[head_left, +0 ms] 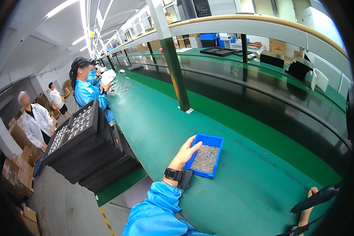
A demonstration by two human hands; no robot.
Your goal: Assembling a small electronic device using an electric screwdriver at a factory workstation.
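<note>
Green bench [157, 118]: broad matted worktop.
Blue tray [216, 140]: shallow rigid plastic bin mid-bench, light; grip its rim.
Screws [205, 159]: tiny loose metal pieces inside tray, slippery; pinch singly.
Left hand [185, 154]: fingertips dipping over tray's near-left edge, loosely curled.
Right hand [307, 208]: right of tray, wrapped around a black power screwdriver [316, 198].

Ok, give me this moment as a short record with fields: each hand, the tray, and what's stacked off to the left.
left hand: resting on the near-left rim of the blue tray, fingers over its edge
right hand: at the lower right edge, holding a dark handheld tool
blue tray: on the green table, filled with small silvery parts
left side: stack of black trays, the top one holding small metal pieces
</note>
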